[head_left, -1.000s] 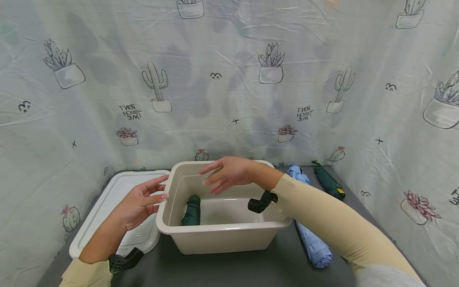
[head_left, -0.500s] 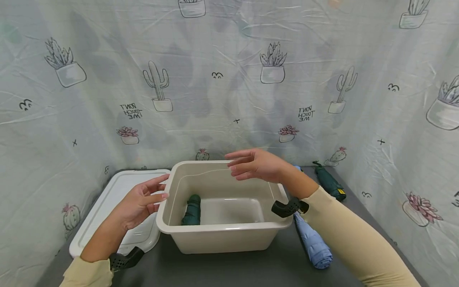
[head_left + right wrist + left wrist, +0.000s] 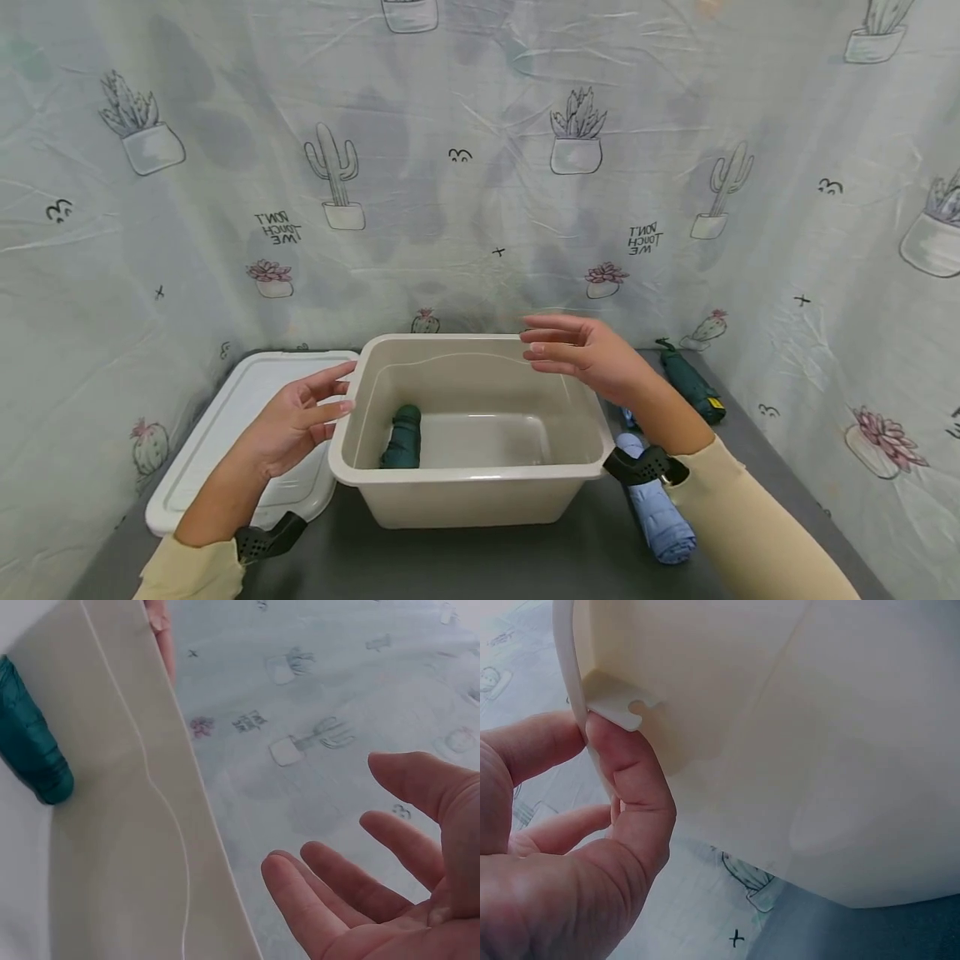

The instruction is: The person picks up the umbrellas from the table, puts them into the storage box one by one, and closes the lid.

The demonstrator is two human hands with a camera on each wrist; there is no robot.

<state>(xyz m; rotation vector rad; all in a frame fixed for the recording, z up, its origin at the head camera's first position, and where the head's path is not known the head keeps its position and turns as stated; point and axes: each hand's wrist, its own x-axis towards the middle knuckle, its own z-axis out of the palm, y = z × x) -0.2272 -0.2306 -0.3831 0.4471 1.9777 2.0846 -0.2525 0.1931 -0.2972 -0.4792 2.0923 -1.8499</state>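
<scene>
A beige plastic storage bin (image 3: 465,475) stands in the middle of the table. My left hand (image 3: 296,425) is at its left rim, thumb and fingers on the lip; in the left wrist view a bent finger (image 3: 641,787) hooks beneath the rim. Inside the bin, at its left end, lies a dark green folded umbrella (image 3: 403,437), seen also in the right wrist view as a teal bundle (image 3: 34,739). My right hand (image 3: 581,354) hovers over the bin's back right corner, holding nothing, its fingers spread apart in the right wrist view.
A white lid (image 3: 292,492) lies flat left of the bin. To the right are a light blue folded umbrella (image 3: 660,517), another blue bundle partly behind my right arm, and a dark green folded umbrella (image 3: 690,383) with a yellow label. A printed curtain (image 3: 450,208) surrounds the table.
My right hand has moved right, from above the middle of the bin to its back right corner. The left hand stays at the rim, and the green umbrella in the bin has not moved.
</scene>
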